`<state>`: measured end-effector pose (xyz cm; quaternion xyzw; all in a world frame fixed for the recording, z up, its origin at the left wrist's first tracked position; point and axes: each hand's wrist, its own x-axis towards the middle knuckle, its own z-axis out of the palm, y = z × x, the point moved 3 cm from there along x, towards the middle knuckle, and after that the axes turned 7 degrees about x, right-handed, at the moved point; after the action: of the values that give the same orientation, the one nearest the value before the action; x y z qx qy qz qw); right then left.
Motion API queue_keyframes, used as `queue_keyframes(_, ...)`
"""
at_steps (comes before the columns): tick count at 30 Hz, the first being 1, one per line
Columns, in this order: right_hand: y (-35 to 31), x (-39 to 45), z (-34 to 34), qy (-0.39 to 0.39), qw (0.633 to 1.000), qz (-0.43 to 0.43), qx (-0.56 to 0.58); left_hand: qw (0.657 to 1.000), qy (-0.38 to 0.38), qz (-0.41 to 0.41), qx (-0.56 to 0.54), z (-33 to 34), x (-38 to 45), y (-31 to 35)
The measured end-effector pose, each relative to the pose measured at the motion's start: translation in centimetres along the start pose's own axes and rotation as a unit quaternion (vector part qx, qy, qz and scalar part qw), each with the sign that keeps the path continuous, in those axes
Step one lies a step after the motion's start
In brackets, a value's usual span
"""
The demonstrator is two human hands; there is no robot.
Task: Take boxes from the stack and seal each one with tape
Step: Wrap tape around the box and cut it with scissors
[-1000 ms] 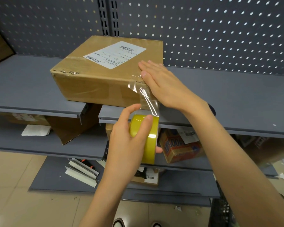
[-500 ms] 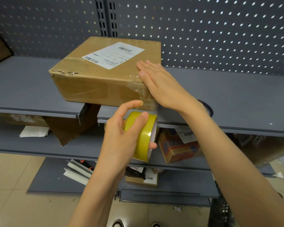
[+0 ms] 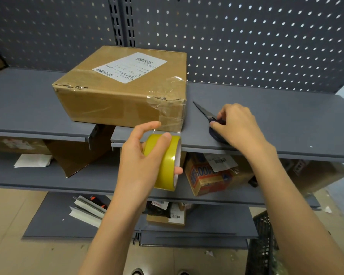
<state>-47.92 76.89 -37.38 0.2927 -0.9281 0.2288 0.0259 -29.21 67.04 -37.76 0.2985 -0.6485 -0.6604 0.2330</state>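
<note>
Grey shelf [image 3: 266, 108] under pegboard [image 3: 246, 36]. Box [image 3: 123, 96] on shelf, left of centre, straddling gap between two shelf boards, label [image 3: 130, 67] on top, clear tape wrinkled over near right corner and down front face. Tape roll [image 3: 163, 161], yellow, just below and in front of box's near right corner, gripped by left hand [image 3: 141, 161]: thumb and fingers curled round rim, index finger lifted toward strip running up to box. Scissors [image 3: 211, 120] lying flat on shelf just right of box, closed blades pointing away, dark handles at near edge. Right hand [image 3: 238, 126] on scissors handles, fingers curled over them; cannot tell if threaded through loops. Lower shelf: brown carton under box, white paper at left, orange printed packet [image 3: 207, 175] at right. Lowest shelf: folded papers, small labelled box. Black crate [image 3: 262, 245] at bottom right, tan floor.
</note>
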Motion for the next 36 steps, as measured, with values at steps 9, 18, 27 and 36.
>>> queue_keyframes(9,0.1,-1.2,-0.2,-0.020,0.998,0.059,-0.022,1.000,0.014,-0.002,0.009,0.0,-0.2,-0.1)
queue_keyframes(18,1.4,-1.5,-1.7,-0.003,0.982,0.012,0.188,1.000,0.012,0.000,0.013,0.1,-0.1,0.0)
queue_keyframes(27,0.7,-4.2,-2.5,-0.033,0.956,-0.073,0.283,0.999,0.025,0.005,0.019,0.2,-0.3,-0.2)
queue_keyframes(36,2.6,-6.7,-3.5,-0.144,0.947,-0.063,0.282,0.999,0.033,0.004,0.018,0.3,-0.3,-0.2)
